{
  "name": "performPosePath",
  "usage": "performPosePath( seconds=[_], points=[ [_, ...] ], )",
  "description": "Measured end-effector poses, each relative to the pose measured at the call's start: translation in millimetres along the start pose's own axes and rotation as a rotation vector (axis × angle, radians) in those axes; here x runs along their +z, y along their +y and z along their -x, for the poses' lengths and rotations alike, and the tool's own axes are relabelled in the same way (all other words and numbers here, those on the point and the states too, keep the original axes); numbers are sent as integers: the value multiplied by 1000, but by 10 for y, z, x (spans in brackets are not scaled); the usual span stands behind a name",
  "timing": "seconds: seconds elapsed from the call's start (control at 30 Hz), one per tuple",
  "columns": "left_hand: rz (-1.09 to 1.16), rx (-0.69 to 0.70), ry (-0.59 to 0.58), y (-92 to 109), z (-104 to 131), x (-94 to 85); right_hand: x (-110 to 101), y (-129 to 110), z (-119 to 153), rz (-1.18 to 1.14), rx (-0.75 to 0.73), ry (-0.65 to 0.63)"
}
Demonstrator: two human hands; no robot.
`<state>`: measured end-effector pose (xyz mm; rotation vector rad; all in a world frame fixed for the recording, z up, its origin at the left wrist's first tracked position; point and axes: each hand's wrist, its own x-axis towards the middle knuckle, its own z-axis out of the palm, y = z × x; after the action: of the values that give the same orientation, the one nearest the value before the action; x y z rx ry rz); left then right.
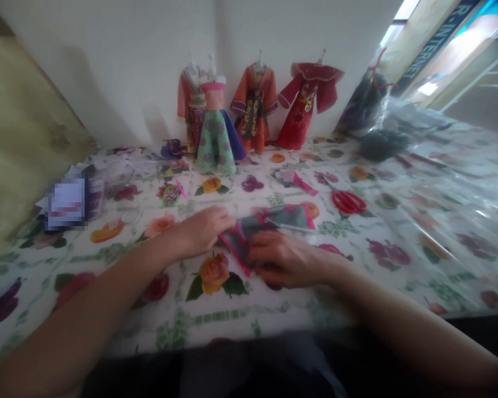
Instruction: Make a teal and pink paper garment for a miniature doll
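Note:
A small piece of teal cloth (pixel 288 216) with pink patches and pink edging lies on the flowered tablecloth between my hands. My left hand (pixel 207 229) pinches its left end, fingers closed. Lower down, my right hand (pixel 280 257) has its fingers curled over the cloth's near part, close to the pink-edged corner. The fingertips of the right hand are partly hidden and slightly blurred. A thin pale strip runs along the cloth's right part.
Small doll dresses (pixel 218 138) stand along the white wall. Red-handled scissors (pixel 348 203) lie to the right, near pink scraps (pixel 301 181). Clear plastic covers the right side. A dark bundle (pixel 384 143) sits at the back right, a stack of cards (pixel 66 204) at the left.

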<state>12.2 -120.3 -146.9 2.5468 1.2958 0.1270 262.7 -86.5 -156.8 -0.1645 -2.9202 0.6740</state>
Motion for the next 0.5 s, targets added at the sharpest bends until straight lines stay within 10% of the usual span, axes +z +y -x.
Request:
performPosePath(
  seconds=[0.27, 0.5],
  points=[
    [-18, 10, -27, 6, 114, -210, -55, -9, 10, -99, -44, 25],
    [103, 95, 43, 76, -2, -68, -131, 87, 128, 71, 245, 143]
  ],
)
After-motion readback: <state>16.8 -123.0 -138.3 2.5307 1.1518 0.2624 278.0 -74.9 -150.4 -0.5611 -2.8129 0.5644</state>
